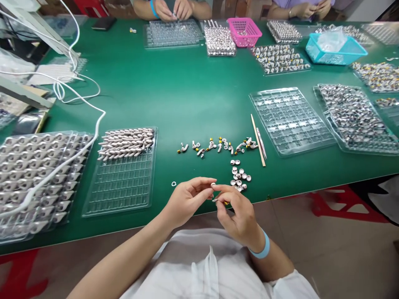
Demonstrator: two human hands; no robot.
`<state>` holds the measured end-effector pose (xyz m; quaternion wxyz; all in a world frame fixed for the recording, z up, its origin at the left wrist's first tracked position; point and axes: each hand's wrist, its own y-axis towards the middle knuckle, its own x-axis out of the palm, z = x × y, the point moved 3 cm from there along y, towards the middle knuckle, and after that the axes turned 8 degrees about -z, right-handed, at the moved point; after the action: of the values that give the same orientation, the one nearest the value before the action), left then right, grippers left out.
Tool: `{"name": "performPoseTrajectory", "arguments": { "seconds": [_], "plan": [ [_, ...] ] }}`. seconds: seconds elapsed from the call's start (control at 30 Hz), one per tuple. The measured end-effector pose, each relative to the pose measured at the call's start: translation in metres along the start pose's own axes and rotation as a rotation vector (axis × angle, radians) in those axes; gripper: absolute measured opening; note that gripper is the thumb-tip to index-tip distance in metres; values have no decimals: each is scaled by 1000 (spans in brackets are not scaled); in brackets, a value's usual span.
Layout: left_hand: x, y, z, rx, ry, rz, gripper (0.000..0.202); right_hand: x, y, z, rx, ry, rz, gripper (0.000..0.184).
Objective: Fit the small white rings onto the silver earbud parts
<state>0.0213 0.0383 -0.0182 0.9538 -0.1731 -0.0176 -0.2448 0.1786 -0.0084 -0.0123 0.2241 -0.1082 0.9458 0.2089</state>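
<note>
My left hand (187,199) and my right hand (238,214) meet at the near table edge, both pinched on one small white earbud part (214,192) with a yellow end. A light blue band circles my right wrist. Just beyond the fingers lies a cluster of small round caps (239,176). Farther out runs a row of white earbud pieces (218,146) with yellow tips. A tiny ring (173,183) lies left of my left hand.
A clear tray (124,182) with a filled top row sits to the left, filled trays (28,174) beyond it under a white cable (93,124). Sticks (258,141) and an empty tray (289,120) lie right. Other people's hands (173,9) work across the green table (174,91), near pink (244,31) and blue (335,50) baskets.
</note>
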Motion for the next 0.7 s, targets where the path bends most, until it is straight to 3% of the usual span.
{"name": "performPoseTrajectory", "arguments": {
  "seconds": [0.23, 0.33, 0.47, 0.7],
  "plan": [
    [-16, -11, -8, 3, 188, -78, 27, 4, 5, -5, -78, -48, -172, 19],
    [-19, -15, -7, 6, 209, -52, 21, 3, 9, -4, 55, 62, -193, 15],
    [-19, -21, -7, 70, 202, 42, 18, -3, 15, -1, 265, 99, -65, 12],
    [-12, -24, -5, 270, 350, 144, 9, 6, 28, -7, 272, 121, -188, 13]
  ]
}}
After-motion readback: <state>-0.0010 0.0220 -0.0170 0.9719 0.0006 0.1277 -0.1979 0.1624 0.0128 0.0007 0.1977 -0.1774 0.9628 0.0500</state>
